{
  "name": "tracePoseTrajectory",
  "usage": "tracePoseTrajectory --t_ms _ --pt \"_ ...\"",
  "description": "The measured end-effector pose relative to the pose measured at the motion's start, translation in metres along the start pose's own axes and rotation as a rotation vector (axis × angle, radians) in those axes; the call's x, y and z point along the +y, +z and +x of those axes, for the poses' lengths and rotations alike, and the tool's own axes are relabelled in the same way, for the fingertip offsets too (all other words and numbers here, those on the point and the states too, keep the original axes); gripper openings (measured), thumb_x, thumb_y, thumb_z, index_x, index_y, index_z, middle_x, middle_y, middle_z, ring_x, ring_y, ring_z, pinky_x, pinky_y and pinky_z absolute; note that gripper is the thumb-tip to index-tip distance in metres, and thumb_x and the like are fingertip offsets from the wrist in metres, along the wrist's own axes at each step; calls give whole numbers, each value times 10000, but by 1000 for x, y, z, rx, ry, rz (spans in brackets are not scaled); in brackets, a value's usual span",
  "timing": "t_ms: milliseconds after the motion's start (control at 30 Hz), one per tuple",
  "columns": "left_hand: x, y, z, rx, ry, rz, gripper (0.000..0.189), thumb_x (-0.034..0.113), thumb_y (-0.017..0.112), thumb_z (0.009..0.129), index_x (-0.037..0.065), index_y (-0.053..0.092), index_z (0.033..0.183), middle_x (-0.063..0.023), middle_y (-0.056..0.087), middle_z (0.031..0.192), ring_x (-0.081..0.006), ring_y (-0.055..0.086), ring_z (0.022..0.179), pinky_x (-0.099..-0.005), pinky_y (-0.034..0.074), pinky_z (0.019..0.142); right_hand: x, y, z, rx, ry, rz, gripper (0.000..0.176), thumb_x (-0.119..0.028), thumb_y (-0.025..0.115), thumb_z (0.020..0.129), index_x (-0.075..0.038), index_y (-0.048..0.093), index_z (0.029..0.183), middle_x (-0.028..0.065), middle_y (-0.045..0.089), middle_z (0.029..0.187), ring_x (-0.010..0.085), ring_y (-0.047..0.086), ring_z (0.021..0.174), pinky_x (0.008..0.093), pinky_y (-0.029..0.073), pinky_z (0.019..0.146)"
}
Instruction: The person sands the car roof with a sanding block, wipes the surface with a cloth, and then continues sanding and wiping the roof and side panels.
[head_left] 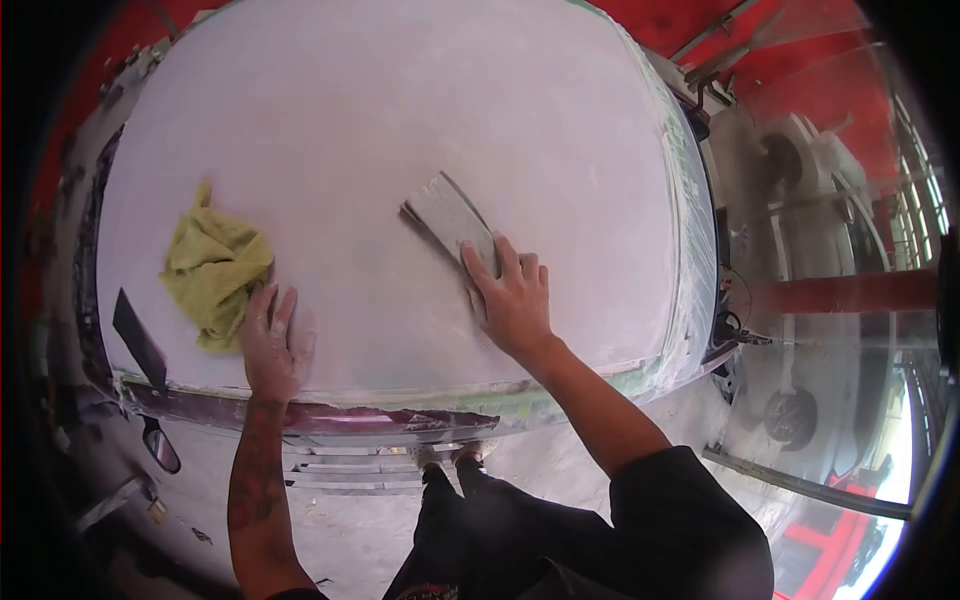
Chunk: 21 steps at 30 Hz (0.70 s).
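Sanding sheet, apparently one, under right hand; one cloth.

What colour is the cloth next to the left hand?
The cloth is yellowish green, best seen in the head view.

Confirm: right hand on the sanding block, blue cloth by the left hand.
Not blue: the head view shows a yellow cloth by the left hand. The right hand is on the sanding block, as stated.
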<state>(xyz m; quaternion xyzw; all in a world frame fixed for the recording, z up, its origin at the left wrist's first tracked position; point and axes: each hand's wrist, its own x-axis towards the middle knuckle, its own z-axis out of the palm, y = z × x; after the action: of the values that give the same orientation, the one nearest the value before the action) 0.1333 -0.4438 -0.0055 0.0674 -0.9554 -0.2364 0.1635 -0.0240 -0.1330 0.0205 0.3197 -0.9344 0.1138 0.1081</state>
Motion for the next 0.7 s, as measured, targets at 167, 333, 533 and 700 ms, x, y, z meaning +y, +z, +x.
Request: tracePoseTrajectory --t_ms 167,333,533,700 --pt "0 -2 0 -36 -89 -131 638 136 714 791 62 491 1384 -171 400 1442 -396 403 1338 -462 336 1113 96 14 116 115 33 -254 448 -236 602 906 -176 551 1347 150 590 1209 347 571 950 470 482 762" --pt "1 -4 2 16 81 46 592 182 700 820 53 532 1373 -162 427 1433 -392 400 1334 -479 313 1090 89 16 141 11 246 -226 463 -276 591 928 -188 527 1378 172 574 1254 359 563 1032 481 494 800" --pt "1 -6 1 -5 67 161 635 258 709 808 133 505 1397 -125 421 1439 -371 385 1349 -487 350 1046 35 2 48 -17 35 -128 526 -228 697 854 -273 567 1362 138 547 1327 317 559 1014 437 471 817" --pt "-3 -3 0 0 42 101 642 278 710 806 143 503 1398 -120 421 1439 -361 378 1355 -485 342 1046 76 6 125 37 145 -183 419 -271 646 909 -284 590 1324 159 539 1331 350 545 1069 464 467 878"
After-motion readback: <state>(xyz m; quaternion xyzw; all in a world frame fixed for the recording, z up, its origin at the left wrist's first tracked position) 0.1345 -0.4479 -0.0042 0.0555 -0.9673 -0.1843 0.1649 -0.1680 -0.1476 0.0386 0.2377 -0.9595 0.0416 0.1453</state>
